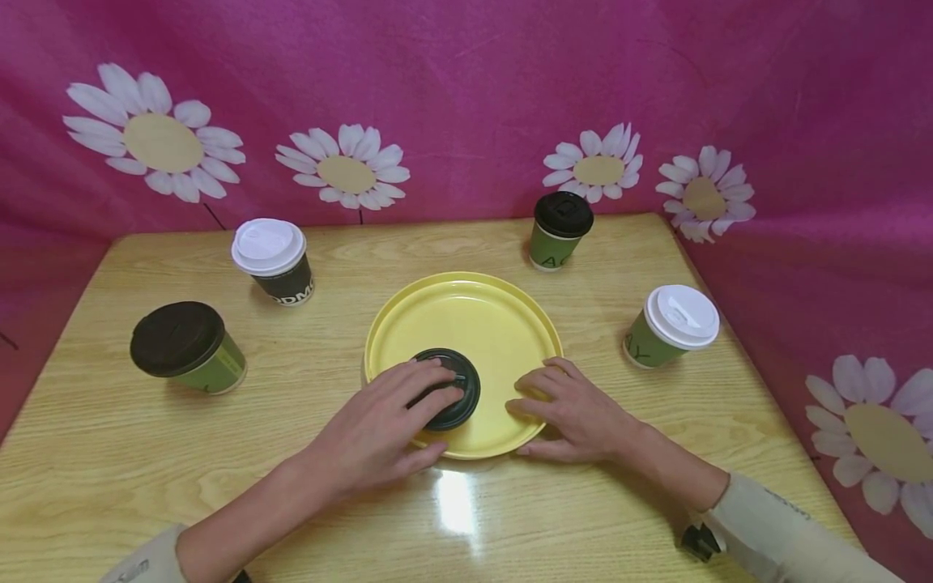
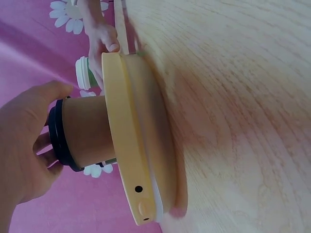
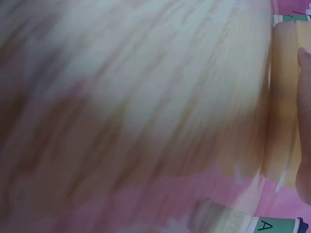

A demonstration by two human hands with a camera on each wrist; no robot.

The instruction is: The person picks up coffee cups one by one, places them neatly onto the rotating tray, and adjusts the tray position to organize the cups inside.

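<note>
A brown paper cup [image 2: 90,128] with a black lid [image 1: 466,389] stands upright on a yellow round tray [image 1: 466,312], toward its front left. My left hand [image 1: 394,421] is over this lid, its loosely bent fingers lying across the top. The thumb is extended beside the lid, with gaps between palm and cup in the left wrist view. At the tray's right front edge, my right hand [image 1: 576,409] grips the rim, fingers inside and thumb outside. The right wrist view shows only part of that thumb [image 3: 303,121] against the tray's side.
Two lidded cups stand left of the tray: a green one with a black lid [image 1: 178,340] and a dark one with a white lid [image 1: 270,247]. On the right are green cups, one black-lidded [image 1: 564,214], one white-lidded [image 1: 681,316]. Flowered pink cloth [image 1: 466,97] hangs behind the wooden table [image 1: 306,356].
</note>
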